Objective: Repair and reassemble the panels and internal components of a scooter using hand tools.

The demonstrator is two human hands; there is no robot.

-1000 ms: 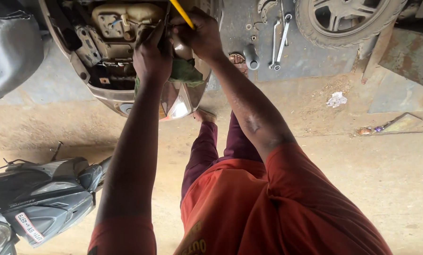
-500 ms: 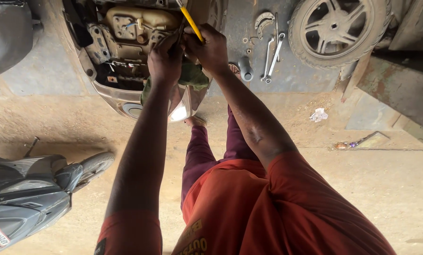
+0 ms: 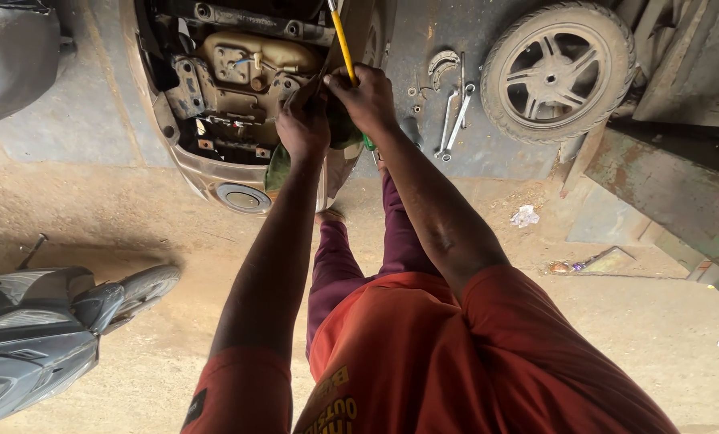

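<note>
An opened scooter body [image 3: 215, 104] with its seat and panels off lies ahead of me, showing a tan inner compartment and brackets. My right hand [image 3: 367, 96] grips a yellow-handled screwdriver [image 3: 342, 40] that points up and away over the scooter's right side. My left hand [image 3: 303, 124] is closed on a part at the scooter's inner edge, right beside the right hand; what its fingers pinch is too small to tell. A green rag [image 3: 279, 165] hangs under my hands.
A loose scooter wheel [image 3: 559, 71] lies at the upper right, with spanners [image 3: 454, 120] and a curved metal part on the concrete beside it. Another grey scooter [image 3: 46, 329] stands at the lower left. A rusty ledge runs along the right.
My view has tilted so the scooter and wheel sit lower and farther right in the frame. Both hands stay together at the scooter's edge with the screwdriver.
</note>
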